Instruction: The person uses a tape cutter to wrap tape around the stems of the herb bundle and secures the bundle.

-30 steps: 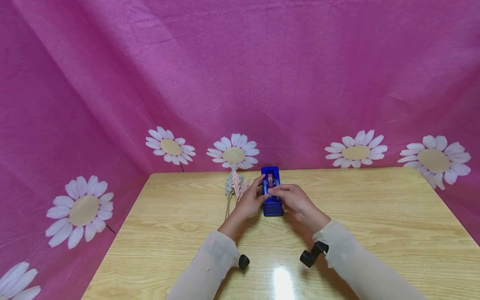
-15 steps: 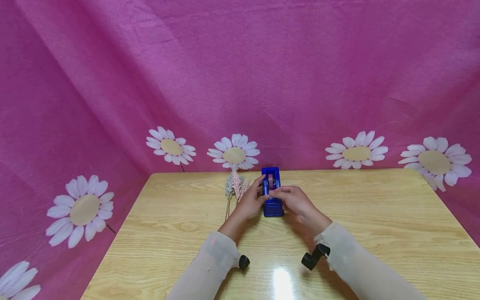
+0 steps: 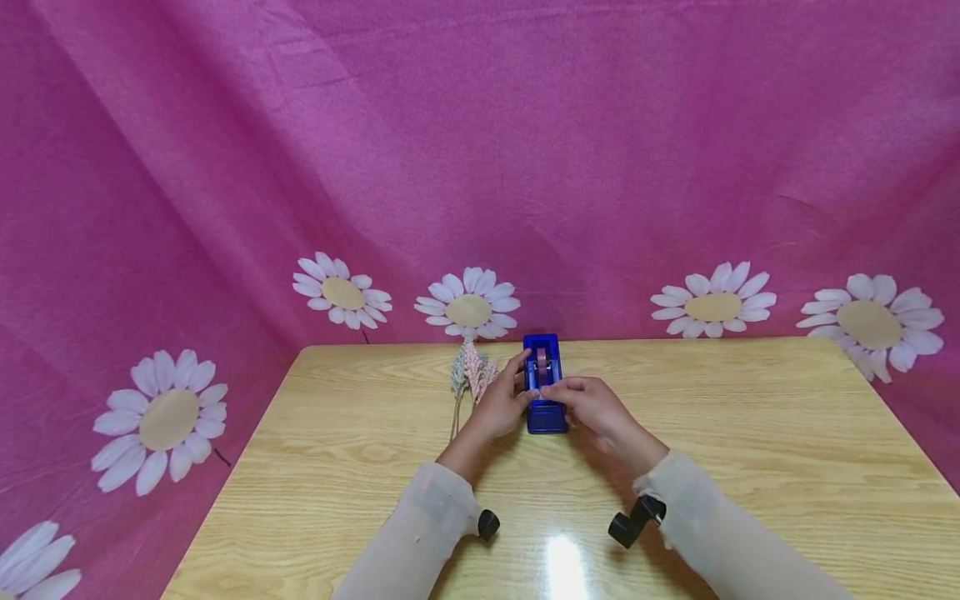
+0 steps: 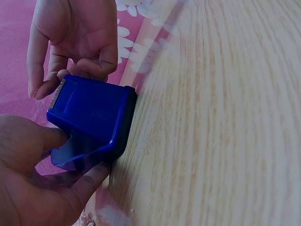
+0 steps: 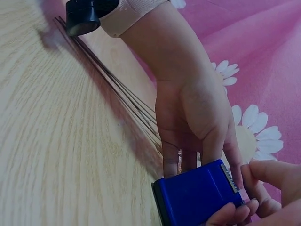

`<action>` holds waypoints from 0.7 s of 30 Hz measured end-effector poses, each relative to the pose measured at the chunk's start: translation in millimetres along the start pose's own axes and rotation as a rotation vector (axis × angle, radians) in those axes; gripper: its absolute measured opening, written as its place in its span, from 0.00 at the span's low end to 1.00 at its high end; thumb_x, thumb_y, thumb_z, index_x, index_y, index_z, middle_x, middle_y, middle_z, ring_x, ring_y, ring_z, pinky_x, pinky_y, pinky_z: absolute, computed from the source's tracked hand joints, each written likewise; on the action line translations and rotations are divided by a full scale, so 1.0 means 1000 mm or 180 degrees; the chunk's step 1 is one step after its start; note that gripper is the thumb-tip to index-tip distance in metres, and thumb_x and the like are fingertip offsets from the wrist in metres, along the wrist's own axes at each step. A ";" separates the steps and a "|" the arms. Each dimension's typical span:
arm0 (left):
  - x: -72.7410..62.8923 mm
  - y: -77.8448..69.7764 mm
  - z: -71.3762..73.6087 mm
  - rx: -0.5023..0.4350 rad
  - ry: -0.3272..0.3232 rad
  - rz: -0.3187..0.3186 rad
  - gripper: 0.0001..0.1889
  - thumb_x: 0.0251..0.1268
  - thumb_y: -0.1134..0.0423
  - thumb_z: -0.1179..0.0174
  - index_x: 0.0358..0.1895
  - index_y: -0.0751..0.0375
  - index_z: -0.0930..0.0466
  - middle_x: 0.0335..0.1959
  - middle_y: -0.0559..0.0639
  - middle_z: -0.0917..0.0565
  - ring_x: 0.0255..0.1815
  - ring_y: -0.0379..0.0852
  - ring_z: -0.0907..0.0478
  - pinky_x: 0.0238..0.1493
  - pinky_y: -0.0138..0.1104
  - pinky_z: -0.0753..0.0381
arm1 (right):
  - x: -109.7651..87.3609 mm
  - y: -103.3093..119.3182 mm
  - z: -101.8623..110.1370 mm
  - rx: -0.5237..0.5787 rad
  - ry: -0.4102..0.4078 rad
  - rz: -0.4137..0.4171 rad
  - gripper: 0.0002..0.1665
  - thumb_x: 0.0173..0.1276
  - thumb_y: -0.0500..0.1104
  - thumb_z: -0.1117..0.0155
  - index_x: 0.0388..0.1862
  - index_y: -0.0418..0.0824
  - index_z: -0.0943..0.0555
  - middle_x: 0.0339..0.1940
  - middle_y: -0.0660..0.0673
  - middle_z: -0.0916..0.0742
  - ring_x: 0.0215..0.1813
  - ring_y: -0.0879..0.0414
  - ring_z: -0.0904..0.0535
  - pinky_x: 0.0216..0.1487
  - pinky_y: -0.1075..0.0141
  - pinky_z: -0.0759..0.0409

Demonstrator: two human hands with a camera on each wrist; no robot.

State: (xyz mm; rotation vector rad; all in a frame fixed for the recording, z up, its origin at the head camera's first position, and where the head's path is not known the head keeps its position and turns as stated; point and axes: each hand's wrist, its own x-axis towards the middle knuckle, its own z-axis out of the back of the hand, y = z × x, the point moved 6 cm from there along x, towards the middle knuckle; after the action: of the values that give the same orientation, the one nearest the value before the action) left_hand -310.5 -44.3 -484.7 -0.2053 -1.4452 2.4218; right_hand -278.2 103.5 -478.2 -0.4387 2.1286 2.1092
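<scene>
A blue tape dispenser (image 3: 547, 418) stands at the back of the table with a pinkish roll of tape (image 3: 542, 357) inside. My left hand (image 3: 497, 407) grips its left side, fingers and thumb spread along the body in the left wrist view. My right hand (image 3: 600, 412) is at the right of the dispenser, thumb and forefinger pinched together just off the toothed metal cutter (image 4: 57, 96). The tape's end between those fingertips is barely visible. In the right wrist view, the dispenser's blue front (image 5: 197, 195) hides part of the left hand's fingers.
Left of the dispenser lies a bunch of dried flowers (image 3: 471, 367), pink and pale grey, partly behind the left hand; its thin stems (image 5: 113, 77) show in the right wrist view. A pink daisy-print cloth (image 3: 480, 167) hangs behind the wooden table (image 3: 750, 433).
My right hand has drawn slightly back toward me and right, its pinched fingertips moving from over the roll to nearer the cutter. The left hand and the dispenser have stayed in place.
</scene>
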 end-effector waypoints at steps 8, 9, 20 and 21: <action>0.000 -0.001 0.000 -0.0034 0.0032 0.0002 0.36 0.78 0.71 0.44 0.83 0.53 0.46 0.78 0.62 0.33 0.73 0.60 0.29 0.72 0.49 0.29 | -0.003 -0.004 0.003 -0.0232 -0.0030 -0.0017 0.11 0.72 0.43 0.31 0.40 0.34 0.14 0.29 0.52 0.17 0.30 0.60 0.28 0.32 0.69 0.27; 0.000 -0.001 0.000 -0.0034 0.0033 0.0001 0.36 0.78 0.71 0.44 0.83 0.53 0.46 0.78 0.62 0.34 0.73 0.60 0.29 0.72 0.49 0.29 | -0.004 -0.004 0.003 -0.0224 -0.0026 -0.0014 0.11 0.73 0.43 0.31 0.41 0.34 0.14 0.30 0.51 0.17 0.30 0.60 0.28 0.32 0.68 0.27; 0.000 -0.001 0.000 -0.0064 -0.0013 -0.0021 0.35 0.77 0.71 0.44 0.83 0.53 0.45 0.77 0.63 0.33 0.73 0.60 0.29 0.72 0.49 0.29 | -0.012 -0.005 0.001 0.0001 0.0090 0.0112 0.08 0.74 0.40 0.34 0.40 0.33 0.15 0.22 0.54 0.21 0.24 0.61 0.33 0.27 0.70 0.32; 0.000 -0.001 0.000 -0.0063 -0.0015 -0.0004 0.35 0.78 0.71 0.44 0.83 0.52 0.45 0.77 0.62 0.33 0.73 0.60 0.29 0.71 0.49 0.29 | -0.013 -0.005 0.002 -0.0011 0.0093 0.0117 0.09 0.74 0.40 0.34 0.41 0.33 0.15 0.22 0.54 0.21 0.24 0.61 0.33 0.27 0.70 0.32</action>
State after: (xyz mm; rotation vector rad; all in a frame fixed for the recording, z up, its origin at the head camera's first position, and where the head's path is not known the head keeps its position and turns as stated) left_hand -310.0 -43.8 -484.3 -0.2031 -1.4713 2.4095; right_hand -264.5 106.9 -479.6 -0.4366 2.1655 2.1393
